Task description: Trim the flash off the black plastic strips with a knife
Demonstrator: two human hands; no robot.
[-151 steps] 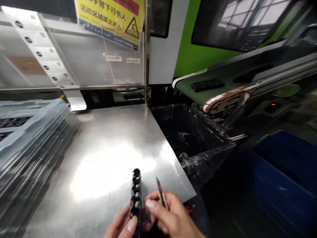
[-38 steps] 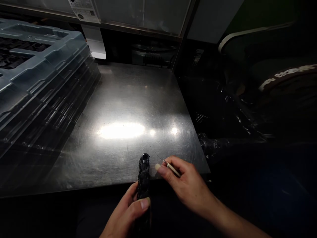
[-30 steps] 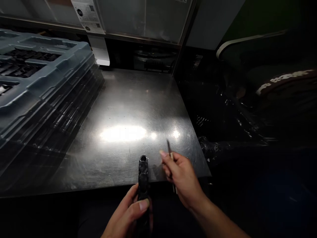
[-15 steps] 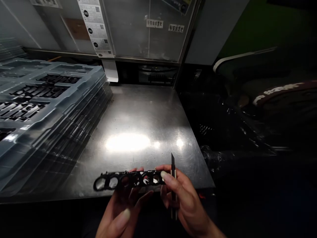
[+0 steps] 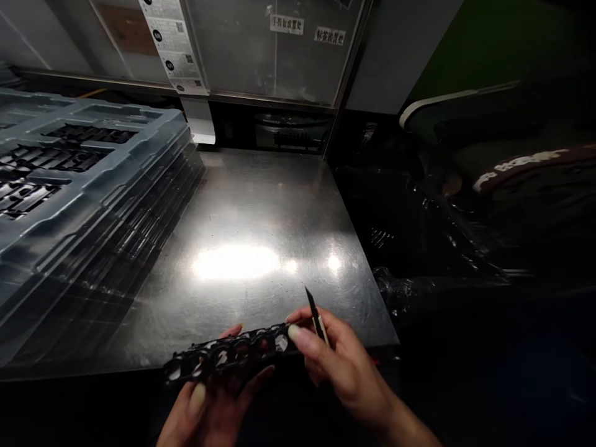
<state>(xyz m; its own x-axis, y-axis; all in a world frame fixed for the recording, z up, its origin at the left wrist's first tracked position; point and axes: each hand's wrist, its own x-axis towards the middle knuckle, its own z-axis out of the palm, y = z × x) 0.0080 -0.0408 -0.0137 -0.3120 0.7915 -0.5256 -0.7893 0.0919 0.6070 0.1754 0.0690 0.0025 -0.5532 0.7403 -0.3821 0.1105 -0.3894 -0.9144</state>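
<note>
Holding a long black plastic strip [image 5: 230, 355] with a row of round holes, the person keeps both hands low at the near edge of the steel desk [image 5: 251, 230]. The left hand [image 5: 212, 403] is under the strip, its fingers [image 5: 198, 398] curled up around it and gripping it from below, so the strip lies almost level across the view, a little above the desk edge. The right hand [image 5: 342, 369] pinches the right end of the strip with thumb and forefinger, and the same closed hand holds a thin knife [image 5: 316, 318], its dark blade pointing up and away. On the left of the desk stands a stack of blue-grey trays [image 5: 88, 180], with dark parts lying in the top one. Right of the desk is a bin lined with black plastic film [image 5: 405, 236].
</note>
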